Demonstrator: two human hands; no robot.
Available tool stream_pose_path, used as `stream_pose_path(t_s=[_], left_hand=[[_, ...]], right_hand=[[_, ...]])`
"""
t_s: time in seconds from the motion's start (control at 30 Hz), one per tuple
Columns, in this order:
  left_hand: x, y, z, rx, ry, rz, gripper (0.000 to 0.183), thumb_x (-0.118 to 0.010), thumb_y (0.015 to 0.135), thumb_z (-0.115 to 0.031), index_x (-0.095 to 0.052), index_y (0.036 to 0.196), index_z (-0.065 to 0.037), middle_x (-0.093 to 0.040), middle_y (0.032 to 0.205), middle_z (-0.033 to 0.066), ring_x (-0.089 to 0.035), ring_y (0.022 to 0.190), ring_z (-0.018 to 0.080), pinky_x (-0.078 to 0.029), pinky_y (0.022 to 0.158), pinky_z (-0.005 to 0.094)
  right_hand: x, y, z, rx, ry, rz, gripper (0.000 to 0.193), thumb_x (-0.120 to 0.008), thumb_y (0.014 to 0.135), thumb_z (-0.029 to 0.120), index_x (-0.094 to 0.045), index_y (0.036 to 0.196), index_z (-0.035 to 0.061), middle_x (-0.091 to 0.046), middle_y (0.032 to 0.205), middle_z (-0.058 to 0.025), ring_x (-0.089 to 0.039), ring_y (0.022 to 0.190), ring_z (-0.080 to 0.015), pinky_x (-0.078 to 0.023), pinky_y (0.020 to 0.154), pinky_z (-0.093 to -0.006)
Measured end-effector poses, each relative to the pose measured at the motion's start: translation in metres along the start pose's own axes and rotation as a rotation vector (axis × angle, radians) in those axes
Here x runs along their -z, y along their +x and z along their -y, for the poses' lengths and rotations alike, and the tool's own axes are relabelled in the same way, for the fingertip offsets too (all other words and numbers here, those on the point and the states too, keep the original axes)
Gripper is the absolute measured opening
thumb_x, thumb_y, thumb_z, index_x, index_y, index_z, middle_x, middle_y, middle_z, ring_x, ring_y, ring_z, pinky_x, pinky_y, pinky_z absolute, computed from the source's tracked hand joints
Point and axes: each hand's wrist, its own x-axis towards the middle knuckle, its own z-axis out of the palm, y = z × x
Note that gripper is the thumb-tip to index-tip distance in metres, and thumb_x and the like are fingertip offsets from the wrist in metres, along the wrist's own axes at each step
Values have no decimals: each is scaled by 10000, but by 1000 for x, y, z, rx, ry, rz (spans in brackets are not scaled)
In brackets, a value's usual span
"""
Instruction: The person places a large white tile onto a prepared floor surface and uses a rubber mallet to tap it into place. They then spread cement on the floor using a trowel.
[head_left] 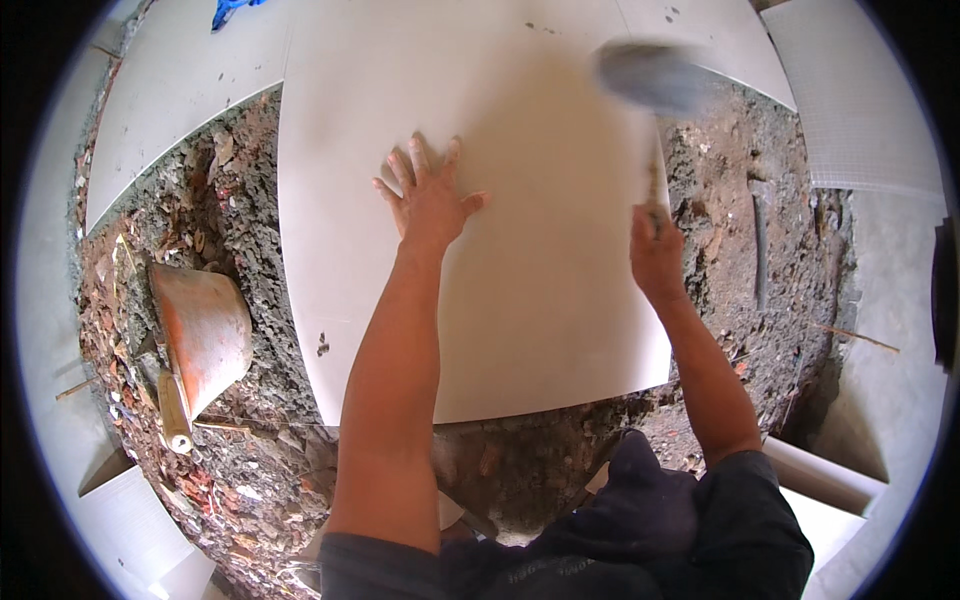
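A large cream floor tile [540, 290] lies in front of me on a rough bed of mortar. My left hand [432, 200] rests on it with the fingers spread. To the right, my right hand [657, 250] is wrapped round the handle of a mallet [655, 78]. The mallet's dark head is smeared by motion and shows over the tile's far right part. Whether it touches the surface I cannot tell.
Rubble and mortar [265, 200] border the tile on both sides. At left lies a rusty hoe-like blade [205, 335] with a short wooden handle. Another pale tile [190, 90] lies at far left. Several tiles, including a stacked one [860, 100], stand or lie around the edges.
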Motion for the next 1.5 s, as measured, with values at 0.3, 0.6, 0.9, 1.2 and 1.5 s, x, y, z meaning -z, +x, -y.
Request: stream_pose_path(t_s=[0.3,0.6,0.9,1.2,1.5], left_hand=[[-1,1,0,4,-13,-2,880,-677,789,-574,-231,1516,-356,-50,1610,126,-13,1463,418,-53,1114,681],[7,1,-5,6,26,39,886,-665,787,-601,-234,1516,-340,-71,1603,144,-19,1459,434,-83,1123,668],[5,3,-5,22,32,66,898,-666,783,-606,-217,1519,-354,-45,1609,138,3,1463,423,-64,1125,663],[1,5,-2,5,32,46,900,-673,783,-597,-209,1520,-370,-42,1609,149,12,1463,427,-60,1106,685],[6,4,-7,20,57,46,884,-681,783,-585,-244,1514,-346,-58,1608,128,-25,1461,421,-69,1120,670]], right_hand=[[12,5,-25,51,-148,25,388,-594,942,321,-599,1069,-46,-659,845,-269,-658,794,-391,-493,691,-447],[23,-7,-31,-32,-20,-12,346,-576,964,285,-575,938,-60,-634,710,-203,-603,585,-278,-465,543,-370],[30,-2,-21,124,-191,-63,419,-573,957,363,-591,976,-55,-633,745,-249,-655,681,-361,-504,610,-417],[23,5,-18,-31,35,-31,489,-596,930,417,-578,1006,-66,-655,819,-275,-651,711,-414,-494,590,-437],[16,10,6,-86,-4,103,575,-492,947,527,-560,919,-43,-632,748,-276,-624,754,-471,-491,682,-514]])
